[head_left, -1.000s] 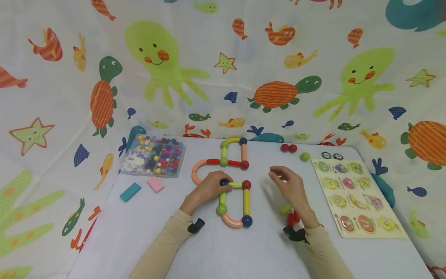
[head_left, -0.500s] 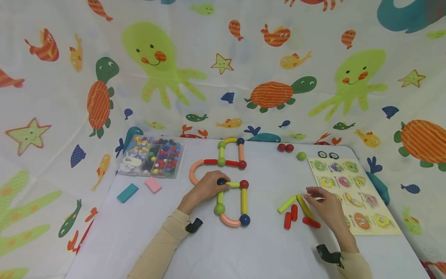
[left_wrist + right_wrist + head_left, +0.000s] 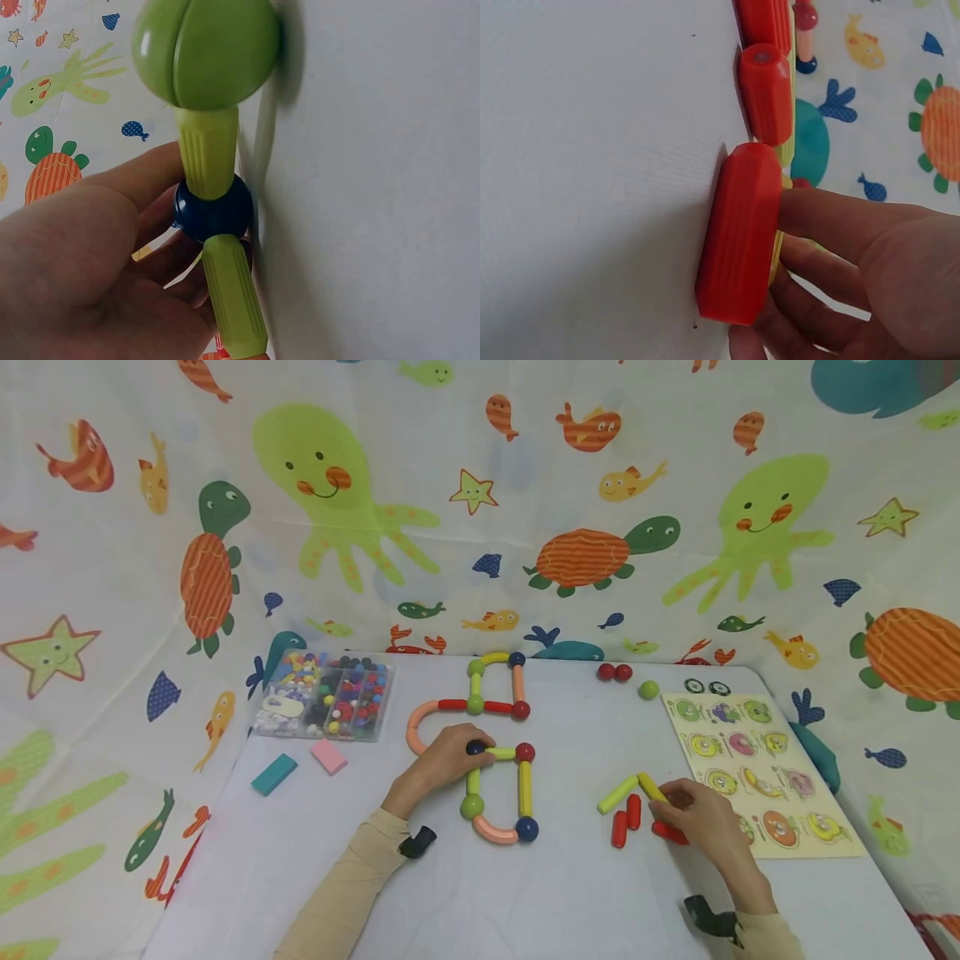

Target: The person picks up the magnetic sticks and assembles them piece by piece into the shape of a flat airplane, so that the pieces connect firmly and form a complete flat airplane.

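On the white table my left hand (image 3: 441,766) holds a dark blue ball (image 3: 476,748) at the corner of a loop of magnetic sticks and balls. From that ball, one light green stick (image 3: 502,752) runs right to a red ball (image 3: 526,752), and another (image 3: 472,781) runs down to a green ball (image 3: 472,807). At the right, my right hand (image 3: 701,818) pinches a yellow magnetic stick (image 3: 651,787), whose lower end is hidden by the fingers. A red stick (image 3: 739,232) lies close beside those fingers. Two more red sticks and a light green stick (image 3: 617,795) lie to their left.
Above the loop stands another joined stick shape with a red stick (image 3: 507,707). A divided bead box (image 3: 322,697), a teal block (image 3: 274,774) and a pink block (image 3: 328,757) lie left. Red balls, a green ball (image 3: 648,690) and a fruit puzzle board (image 3: 806,810) are right.
My right hand has moved right and down from beside the loop to the loose sticks, and its fingers have closed on the yellow one. The left hand stays on the blue ball.
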Action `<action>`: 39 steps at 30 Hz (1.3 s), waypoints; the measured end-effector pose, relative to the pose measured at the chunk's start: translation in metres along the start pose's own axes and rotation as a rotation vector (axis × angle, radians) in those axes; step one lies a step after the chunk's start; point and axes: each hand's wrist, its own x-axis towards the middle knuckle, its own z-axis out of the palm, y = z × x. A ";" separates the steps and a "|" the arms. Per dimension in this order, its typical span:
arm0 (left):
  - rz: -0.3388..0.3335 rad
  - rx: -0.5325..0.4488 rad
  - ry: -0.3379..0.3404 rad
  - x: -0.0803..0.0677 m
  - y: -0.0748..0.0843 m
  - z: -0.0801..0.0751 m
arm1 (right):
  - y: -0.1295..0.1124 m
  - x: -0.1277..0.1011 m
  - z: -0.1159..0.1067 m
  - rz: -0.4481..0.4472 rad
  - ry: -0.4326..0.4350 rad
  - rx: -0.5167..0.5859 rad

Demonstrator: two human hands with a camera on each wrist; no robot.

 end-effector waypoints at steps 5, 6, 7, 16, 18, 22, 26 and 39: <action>0.005 -0.007 -0.007 -0.001 0.000 -0.001 | 0.001 0.001 0.001 -0.035 0.046 0.026; 0.006 -0.008 -0.009 -0.001 0.000 -0.002 | 0.001 0.001 0.001 -0.055 0.071 0.033; 0.007 -0.011 -0.009 -0.001 0.000 -0.002 | 0.000 0.003 0.000 -0.087 0.103 0.039; -0.005 -0.012 0.001 -0.002 -0.004 -0.006 | -0.040 0.034 -0.004 -0.347 0.240 0.108; -0.004 -0.014 0.000 -0.002 -0.005 -0.005 | -0.054 0.045 -0.002 -0.363 0.216 0.139; 0.004 -0.022 -0.008 -0.001 -0.006 -0.002 | -0.078 0.066 0.006 -0.376 0.156 0.174; 0.007 -0.026 -0.011 -0.001 -0.006 0.001 | -0.098 0.085 0.019 -0.392 0.092 0.174; 0.025 -0.016 -0.021 0.000 -0.003 -0.001 | -0.124 0.108 0.051 -0.415 -0.033 0.108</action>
